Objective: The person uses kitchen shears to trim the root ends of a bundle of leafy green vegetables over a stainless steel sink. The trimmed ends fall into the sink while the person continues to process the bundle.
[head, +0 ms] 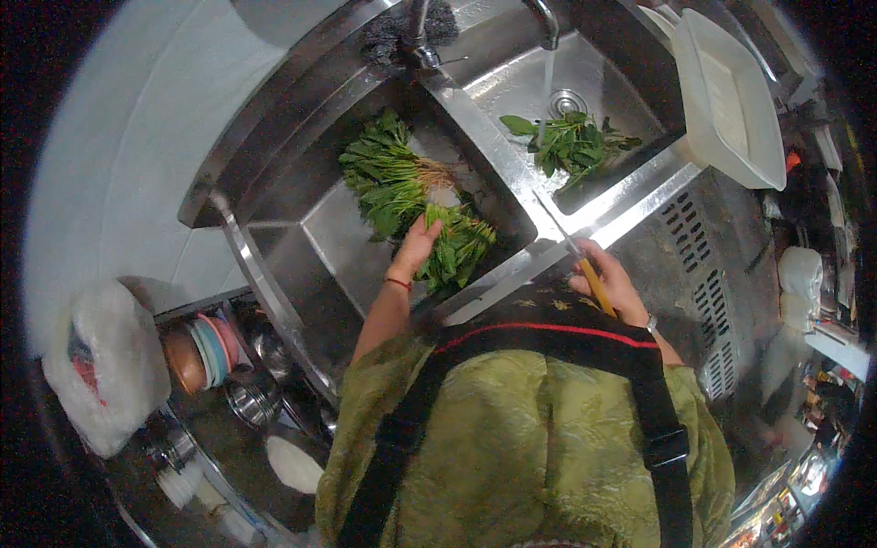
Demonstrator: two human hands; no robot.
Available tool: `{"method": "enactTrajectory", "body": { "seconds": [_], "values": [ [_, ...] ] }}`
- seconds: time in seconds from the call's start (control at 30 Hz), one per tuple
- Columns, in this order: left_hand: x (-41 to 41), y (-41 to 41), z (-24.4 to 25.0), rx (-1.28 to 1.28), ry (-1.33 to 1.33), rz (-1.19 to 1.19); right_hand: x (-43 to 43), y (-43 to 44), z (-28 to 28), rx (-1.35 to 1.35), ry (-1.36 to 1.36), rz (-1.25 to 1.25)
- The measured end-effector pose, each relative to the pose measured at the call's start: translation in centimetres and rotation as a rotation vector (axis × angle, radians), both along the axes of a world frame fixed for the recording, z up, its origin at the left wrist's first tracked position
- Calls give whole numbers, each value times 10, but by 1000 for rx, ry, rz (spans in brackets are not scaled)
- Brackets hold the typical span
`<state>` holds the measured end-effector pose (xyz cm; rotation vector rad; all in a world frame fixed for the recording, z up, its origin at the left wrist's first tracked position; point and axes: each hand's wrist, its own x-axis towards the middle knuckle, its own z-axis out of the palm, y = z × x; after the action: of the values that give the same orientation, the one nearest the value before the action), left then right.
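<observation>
My left hand (414,250) reaches into the left basin and grips a bunch of leafy greens (462,243) by its stems. Beside that bunch lies a larger pile of greens (384,168), its pale, reddish stem ends pointing right. In my right hand (613,281) is a knife (595,281) with a yellow handle. Its narrow blade points up and left, over the metal rim where the basins meet. More loose greens (575,147) lie in the right basin, under a running stream of water (548,82).
A steel divider (493,137) separates the basins. Two faucets, one a curved spout (545,20), stand at the back. A white plastic tub (730,103) rests at the right rim. Lower left are stacked bowls (202,353) and a plastic bag (109,370). Slotted grating (712,301) covers the floor.
</observation>
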<state>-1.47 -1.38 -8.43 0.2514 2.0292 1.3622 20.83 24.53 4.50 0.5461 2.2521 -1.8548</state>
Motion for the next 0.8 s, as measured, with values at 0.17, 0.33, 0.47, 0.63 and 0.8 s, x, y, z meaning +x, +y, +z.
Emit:
{"method": "enactTrajectory", "body": {
  "seconds": [0.17,0.33,0.47,0.63,0.8],
  "values": [
    [-13,-14,78,441,-482,-10,-30,-7,-5,160,172,219],
    [1,-8,123,583,-533,-24,-66,-31,0,107,83,338],
    [13,-4,141,635,-533,-24,-76,-44,4,103,93,383],
    [20,1,133,624,-513,-162,-78,-50,1,234,215,360],
    [27,7,134,584,-526,-165,-78,-52,11,329,212,333]
  ]
}}
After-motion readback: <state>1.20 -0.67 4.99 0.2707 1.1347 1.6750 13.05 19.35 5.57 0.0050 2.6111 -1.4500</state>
